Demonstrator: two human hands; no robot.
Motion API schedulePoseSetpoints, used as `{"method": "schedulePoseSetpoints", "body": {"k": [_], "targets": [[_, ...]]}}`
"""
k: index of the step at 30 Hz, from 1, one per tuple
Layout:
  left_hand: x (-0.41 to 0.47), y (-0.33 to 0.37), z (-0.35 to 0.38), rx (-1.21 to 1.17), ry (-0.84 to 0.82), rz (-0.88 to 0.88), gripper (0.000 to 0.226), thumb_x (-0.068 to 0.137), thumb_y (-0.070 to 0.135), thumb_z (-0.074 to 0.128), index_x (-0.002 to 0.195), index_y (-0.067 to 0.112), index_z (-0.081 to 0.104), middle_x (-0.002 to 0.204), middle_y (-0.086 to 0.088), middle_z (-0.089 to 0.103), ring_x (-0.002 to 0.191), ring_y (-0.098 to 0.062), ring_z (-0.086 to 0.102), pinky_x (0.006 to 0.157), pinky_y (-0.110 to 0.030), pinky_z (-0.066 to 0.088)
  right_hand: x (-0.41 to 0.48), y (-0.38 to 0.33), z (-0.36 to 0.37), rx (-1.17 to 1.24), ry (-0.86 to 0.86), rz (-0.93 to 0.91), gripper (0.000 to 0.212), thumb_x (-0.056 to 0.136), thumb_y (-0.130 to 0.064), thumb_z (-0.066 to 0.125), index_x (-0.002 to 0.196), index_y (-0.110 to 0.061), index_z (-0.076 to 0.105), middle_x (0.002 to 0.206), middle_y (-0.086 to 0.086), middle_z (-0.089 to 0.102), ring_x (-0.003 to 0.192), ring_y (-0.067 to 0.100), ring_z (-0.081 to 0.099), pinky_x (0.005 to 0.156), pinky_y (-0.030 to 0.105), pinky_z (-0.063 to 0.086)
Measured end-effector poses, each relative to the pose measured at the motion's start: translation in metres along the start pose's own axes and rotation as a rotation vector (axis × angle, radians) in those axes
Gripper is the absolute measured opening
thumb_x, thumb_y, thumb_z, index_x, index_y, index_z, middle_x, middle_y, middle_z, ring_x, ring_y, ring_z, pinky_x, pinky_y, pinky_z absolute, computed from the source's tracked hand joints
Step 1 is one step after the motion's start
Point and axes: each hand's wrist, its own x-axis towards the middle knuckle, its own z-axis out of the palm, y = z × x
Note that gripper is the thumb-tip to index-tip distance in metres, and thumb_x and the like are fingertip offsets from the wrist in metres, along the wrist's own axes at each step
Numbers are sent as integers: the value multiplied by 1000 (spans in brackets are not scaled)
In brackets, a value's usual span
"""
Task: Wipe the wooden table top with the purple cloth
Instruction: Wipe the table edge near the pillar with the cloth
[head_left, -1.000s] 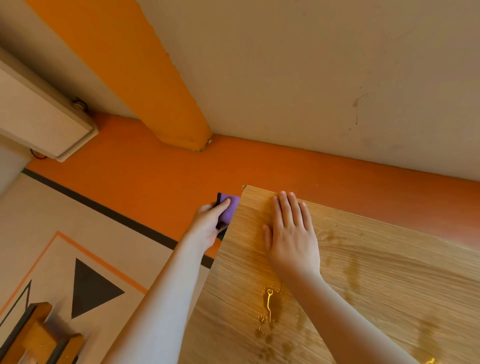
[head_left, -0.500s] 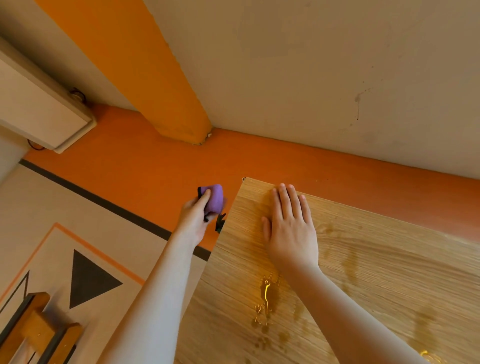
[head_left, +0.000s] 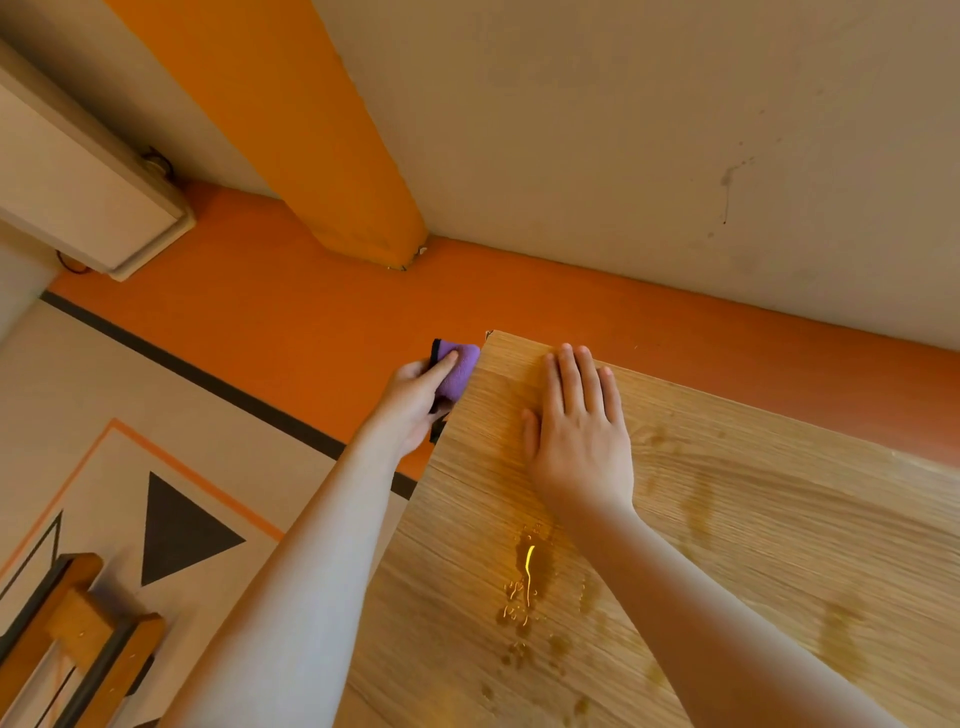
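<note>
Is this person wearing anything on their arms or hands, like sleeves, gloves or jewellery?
No. The left arm and right arm are bare, with no sleeve edge in view. The left hand and right hand wear no gloves, and no ring, watch or bracelet shows on either.

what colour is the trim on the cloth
Black, edging the purple cloth; head view.

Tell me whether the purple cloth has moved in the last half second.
Yes. The purple cloth, held by the left hand, shifted right, closing the gap to the left edge of the wooden table top.
</note>
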Motion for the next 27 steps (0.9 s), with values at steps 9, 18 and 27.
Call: {"method": "schedulePoseSetpoints", "body": {"k": [9,18,27], "targets": [[-84,-67,-70,-85,10,-198,29,93,26,52,112,7,62,100,-13,72,91,-22,67,78,-33,49,-2,2,0,7,-22,-9,60,98,-38,18,147,-3,23,155,16,21,146,28,11,119,43,7],[-53,-45,-45,16,41,-66,15,97,21,51,101,11,62,97,-10,67,84,-17,64,70,-26,52,0,2,1,9,-19,-1,59,98,-37,22,147,-3,24,155,16,22,145,28,13,119,43,7],[-68,-63,-59,45,30,-23,13,95,23,53,102,17,62,102,-7,65,96,-21,60,80,-30,47,-1,3,-2,18,-15,-6,57,99,-36,27,147,-5,24,155,14,21,146,27,11,120,41,5]]}}
